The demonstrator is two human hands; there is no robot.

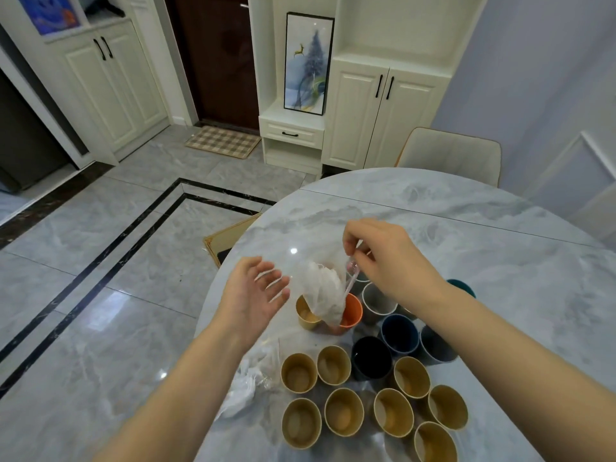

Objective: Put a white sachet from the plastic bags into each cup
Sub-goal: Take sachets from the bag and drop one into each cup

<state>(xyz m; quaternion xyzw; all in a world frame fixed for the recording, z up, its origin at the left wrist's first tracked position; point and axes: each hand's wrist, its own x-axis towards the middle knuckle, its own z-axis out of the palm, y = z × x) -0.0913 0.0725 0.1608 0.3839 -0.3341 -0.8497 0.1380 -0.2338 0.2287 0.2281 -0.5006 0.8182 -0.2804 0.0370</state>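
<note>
My right hand (388, 258) pinches the top of a thin plastic bag (325, 295) full of white sachets, and the bag hangs over the orange cup (354, 311) and a yellow cup (305, 315). Just left of the bag, my left hand (255, 291) is spread open, palm toward it, holding nothing. Several tan cups (343, 411) stand in a cluster near the table's front. Behind them are a black cup (371, 358), a dark blue cup (400, 333) and a grey cup (378, 298). Another crumpled plastic bag (245, 385) lies on the table under my left forearm.
The round marble table (466, 228) ends close to the left of the cups, with tiled floor beyond. A beige chair (450, 155) stands at the far side, another chair seat (226, 238) is tucked under the left edge. White cabinets line the back wall.
</note>
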